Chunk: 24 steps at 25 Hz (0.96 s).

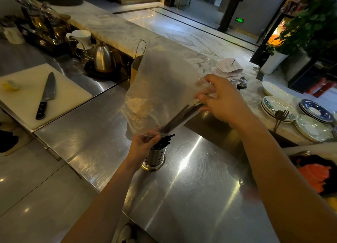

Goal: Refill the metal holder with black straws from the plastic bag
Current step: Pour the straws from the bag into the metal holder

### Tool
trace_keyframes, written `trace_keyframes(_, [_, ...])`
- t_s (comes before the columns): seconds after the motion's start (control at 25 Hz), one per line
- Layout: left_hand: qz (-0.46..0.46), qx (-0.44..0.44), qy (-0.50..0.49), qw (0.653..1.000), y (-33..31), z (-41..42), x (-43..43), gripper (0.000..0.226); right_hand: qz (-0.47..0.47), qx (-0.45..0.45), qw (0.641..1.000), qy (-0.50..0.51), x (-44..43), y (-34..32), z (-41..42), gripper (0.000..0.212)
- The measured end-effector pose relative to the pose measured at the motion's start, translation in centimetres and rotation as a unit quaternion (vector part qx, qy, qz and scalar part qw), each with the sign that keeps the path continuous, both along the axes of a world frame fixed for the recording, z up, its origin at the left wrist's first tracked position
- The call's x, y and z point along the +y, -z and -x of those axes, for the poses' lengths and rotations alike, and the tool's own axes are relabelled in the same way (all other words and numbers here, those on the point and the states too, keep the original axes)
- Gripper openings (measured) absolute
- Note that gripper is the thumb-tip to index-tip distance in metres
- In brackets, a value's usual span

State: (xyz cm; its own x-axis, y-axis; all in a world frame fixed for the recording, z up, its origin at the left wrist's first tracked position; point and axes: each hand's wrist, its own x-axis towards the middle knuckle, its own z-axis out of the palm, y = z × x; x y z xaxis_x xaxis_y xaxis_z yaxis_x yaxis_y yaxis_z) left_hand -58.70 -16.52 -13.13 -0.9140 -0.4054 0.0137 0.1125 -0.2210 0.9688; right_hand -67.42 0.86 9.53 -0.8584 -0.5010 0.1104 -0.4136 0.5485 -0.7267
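Note:
A perforated metal holder (154, 159) stands upright on the steel counter (191, 197), with several black straws (165, 140) poking out of its top. Above it a clear plastic bag (158, 89) is held tilted, its lower end over the holder. A bundle of black straws (182, 116) lies slanted inside the bag, pointing down towards the holder. My left hand (144, 143) grips the bag's lower end just above the holder. My right hand (221, 100) pinches the bag and the upper end of the straw bundle through the plastic.
A white cutting board (21, 104) with a chef's knife (46, 95) and a lemon piece lies at the left. A kettle (103, 58) and a brown paper bag (135, 66) stand behind. Stacked plates (313, 126) and cutlery sit on the marble ledge at the right.

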Motion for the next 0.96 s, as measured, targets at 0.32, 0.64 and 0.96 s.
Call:
trace_keyframes(0.32, [0.012,-0.004,-0.022,1.0,0.3,0.1,-0.3,0.045,0.03,-0.055,0.998,-0.015,0.0,-0.7,-0.7,0.022])
trace_keyframes(0.64, [0.029,0.002,-0.065,0.997,0.6,0.4,-0.3,0.034,0.057,-0.07,0.995,-0.032,-0.4,-1.3,-2.0,0.021])
trace_keyframes(0.96, [0.047,-0.016,-0.082,0.995,1.1,0.2,-0.2,0.014,0.044,-0.044,0.997,-0.043,-0.5,-1.5,-2.4,0.023])
